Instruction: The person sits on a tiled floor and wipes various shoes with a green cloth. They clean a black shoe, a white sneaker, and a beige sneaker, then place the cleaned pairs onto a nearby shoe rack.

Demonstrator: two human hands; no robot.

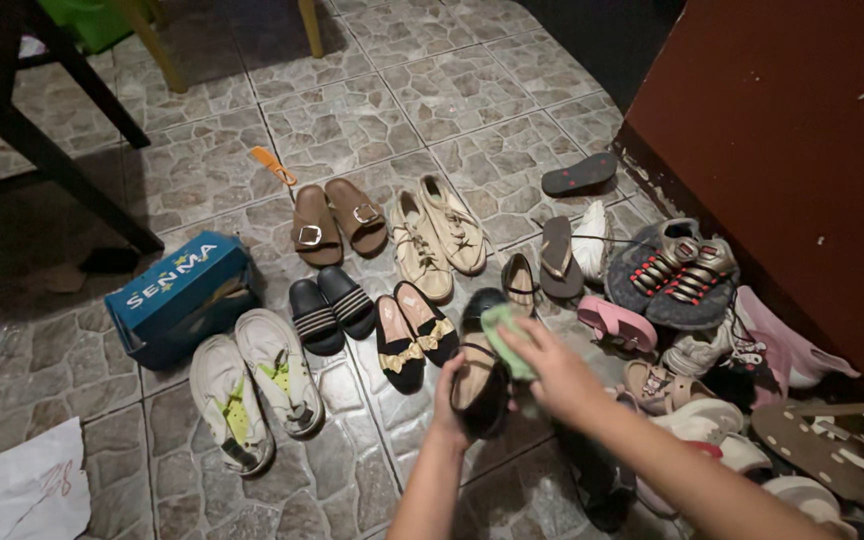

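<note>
— Hands?
— Left hand [452,395] clamps the black shoe [479,385] steady above the floor [352,120], near its right edge; right hand [552,370] presses the green cloth [508,338] onto it.

Most of the left hand [449,400] is being hidden behind the black shoe [479,385] it is gripping, and both forearms are being cut off by the bottom edge. The green cloth [508,338] is being partly covered by the right hand [552,372]. The white paper [34,487] and the shoe pile [802,440] are being cropped at the frame edges.
</note>
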